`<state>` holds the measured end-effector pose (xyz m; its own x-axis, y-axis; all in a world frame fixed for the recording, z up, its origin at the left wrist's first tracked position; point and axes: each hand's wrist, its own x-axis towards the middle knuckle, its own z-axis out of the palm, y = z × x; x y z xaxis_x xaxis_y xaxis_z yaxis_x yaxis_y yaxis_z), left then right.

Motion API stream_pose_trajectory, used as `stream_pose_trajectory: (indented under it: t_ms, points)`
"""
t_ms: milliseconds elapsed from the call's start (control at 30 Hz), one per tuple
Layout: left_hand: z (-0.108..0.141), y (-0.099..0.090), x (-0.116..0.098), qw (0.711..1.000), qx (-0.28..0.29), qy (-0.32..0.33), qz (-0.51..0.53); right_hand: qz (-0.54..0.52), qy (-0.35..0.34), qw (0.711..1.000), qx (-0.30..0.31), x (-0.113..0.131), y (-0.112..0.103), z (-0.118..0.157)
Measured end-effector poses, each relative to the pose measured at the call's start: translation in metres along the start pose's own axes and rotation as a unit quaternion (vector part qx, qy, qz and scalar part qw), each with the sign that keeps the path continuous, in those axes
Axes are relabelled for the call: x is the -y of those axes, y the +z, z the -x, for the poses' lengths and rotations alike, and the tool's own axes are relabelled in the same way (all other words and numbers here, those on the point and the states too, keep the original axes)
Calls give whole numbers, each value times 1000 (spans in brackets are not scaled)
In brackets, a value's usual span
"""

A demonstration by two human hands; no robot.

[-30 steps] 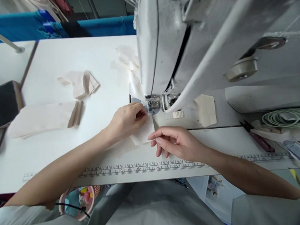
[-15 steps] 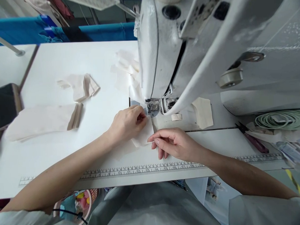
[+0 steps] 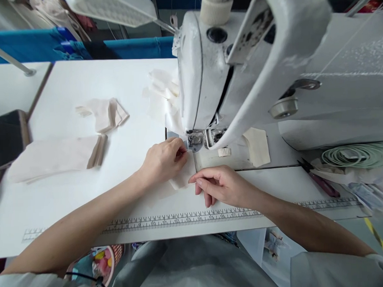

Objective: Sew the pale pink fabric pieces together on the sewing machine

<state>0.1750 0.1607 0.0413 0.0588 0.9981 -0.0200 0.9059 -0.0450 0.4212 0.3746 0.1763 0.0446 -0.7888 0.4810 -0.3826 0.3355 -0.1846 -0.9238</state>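
Observation:
A small piece of off-white fabric [image 3: 183,174] lies on the table just in front of the sewing machine's presser foot [image 3: 195,139]. My left hand [image 3: 164,160] is closed on its left upper part, fingers curled close to the foot. At the lower right corner of the fabric, my right hand [image 3: 226,185] pinches the edge between thumb and index finger, the other fingers bent loosely beneath. The white sewing machine [image 3: 191,76] rises directly behind both hands. More pale fabric [image 3: 166,90] bunches to the left of the machine head.
At the left lie a stack of cut fabric pieces [image 3: 56,154], a smaller folded pile [image 3: 107,115] and a dark phone-like object [image 3: 8,137]. A ruler strip [image 3: 181,219] runs along the front edge. Thread snips [image 3: 325,185] and coiled green cord [image 3: 355,156] are on the right.
The camera view has tilted slightly, so the machine and table appear a little lower. Both hands stay at the fabric, with hardly any movement.

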Motion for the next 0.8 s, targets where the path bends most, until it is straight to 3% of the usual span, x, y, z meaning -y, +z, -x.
stream_pose_trajectory:
  t_ms: [133,200,267,333,367,433,600,800]
  points:
    - [-1,0,0,1000,-2,-1,0,50,11,998,27,3,-4,1]
    - [-1,0,0,1000,2,-3,-2,139,-55,989,6,0,-9,-1]
    - [-1,-1,0,1000,8,-5,-6,287,-179,937,-84,-5,-15,-6]
    - [-1,-1,0,1000,11,-8,-9,437,-274,834,-194,-10,-18,-11]
    - [-1,0,0,1000,11,-9,-10,496,-290,786,-229,-12,-18,-14]
    - [-1,0,0,1000,7,-8,-11,575,-288,723,-253,-14,-16,-17]
    - [-2,2,0,1000,5,-11,-10,655,-278,659,-241,-12,-5,-17]
    - [-3,2,0,1000,6,-15,0,689,-261,630,-244,-15,0,-18]
